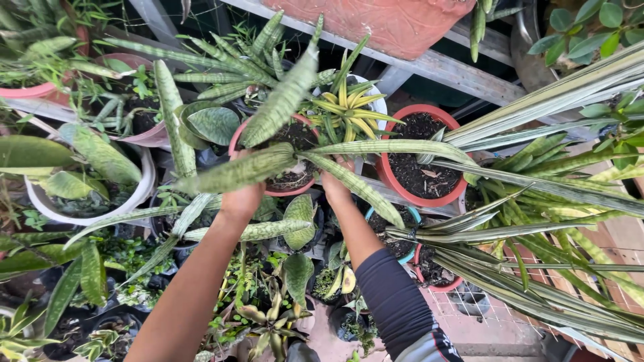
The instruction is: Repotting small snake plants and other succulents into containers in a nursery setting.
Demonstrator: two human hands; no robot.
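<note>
Arms nearest the lens: bare left forearm and dark-sleeved right forearm reach up and away from the camera, both ending at one pot.
Held plant: round pink plastic pot point(236, 137) of dark soil with long mottled green snake-plant leaves point(282, 100) — it sits up between the two hands, above the crowd of smaller pots and level with the neighbours on the grey wooden shelf rail point(436, 67).
Left hand point(241, 198): wrapped around the near left rim, fingers curled behind a broad leaf; how firmly they close is hidden.
Right hand point(337, 184): cupped on the near right rim, fingertips tucked under a leaf — grip depth cannot be told.
Biggest risk: the pot looks top-heavy, so with leaves between fingers and rim it could tip, spilling soil onto the plants below.
Next risk: the striped pale-green sword leaves point(550, 188) sweeping in from the right cross the right forearm; a snag there could bend or snap them.
Crowding risk: the orange-red clay pot point(456, 191) with bare soil stands just beside the held one, and the yellow-green spiky plant point(345, 107) touches its leaves — a sideways nudge might knock either.
Smallest risk: a long mottled leaf pinned under the left palm could crease.
</note>
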